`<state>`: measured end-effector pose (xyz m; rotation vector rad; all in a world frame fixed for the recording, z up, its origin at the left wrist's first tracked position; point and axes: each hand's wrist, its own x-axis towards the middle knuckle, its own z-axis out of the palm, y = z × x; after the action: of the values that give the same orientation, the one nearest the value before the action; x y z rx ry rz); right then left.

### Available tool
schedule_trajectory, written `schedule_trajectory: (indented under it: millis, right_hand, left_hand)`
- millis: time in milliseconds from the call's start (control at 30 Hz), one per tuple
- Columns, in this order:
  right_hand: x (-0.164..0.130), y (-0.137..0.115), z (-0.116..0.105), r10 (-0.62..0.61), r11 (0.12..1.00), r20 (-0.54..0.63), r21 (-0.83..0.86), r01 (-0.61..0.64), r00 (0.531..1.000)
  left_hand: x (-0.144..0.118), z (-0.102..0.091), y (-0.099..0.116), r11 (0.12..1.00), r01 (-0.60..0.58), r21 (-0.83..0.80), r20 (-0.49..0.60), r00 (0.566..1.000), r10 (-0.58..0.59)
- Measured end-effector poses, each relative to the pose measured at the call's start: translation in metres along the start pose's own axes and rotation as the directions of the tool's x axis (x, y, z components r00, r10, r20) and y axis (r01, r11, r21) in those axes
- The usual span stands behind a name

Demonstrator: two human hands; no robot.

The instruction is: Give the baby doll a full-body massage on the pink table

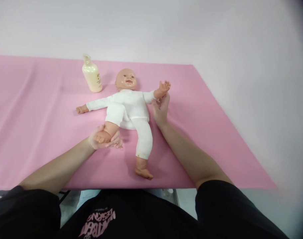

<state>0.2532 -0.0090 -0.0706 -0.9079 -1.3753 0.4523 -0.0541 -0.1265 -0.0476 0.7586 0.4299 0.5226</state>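
Observation:
A baby doll (133, 104) with a white cloth body and bare plastic head, hands and feet lies on its back. My left hand (105, 137) is closed around its lower leg on the left side, cupping the ankle from below, with that leg bent and lifted. The fingers of my right hand (161, 111) grip the doll's forearm on the right, just under its raised plastic hand. Its other arm stretches out to the left, and its other leg points toward me.
A cream pump bottle (92, 75) stands to the left of the doll's head. A pink cloth (206, 146) covers the table, with soft folds on the left. The near table edge runs just in front of my body, and a pale wall (151, 30) rises behind.

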Motion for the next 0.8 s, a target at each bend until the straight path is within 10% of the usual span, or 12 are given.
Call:
schedule_trajectory:
  millis: [800]
  right_hand:
    - [-0.009,-0.028,0.000,-0.250,0.929,0.252,-0.210,0.305,0.935]
  left_hand:
    - [0.002,0.021,0.013,0.999,-0.010,0.043,-0.061,0.998,0.012]
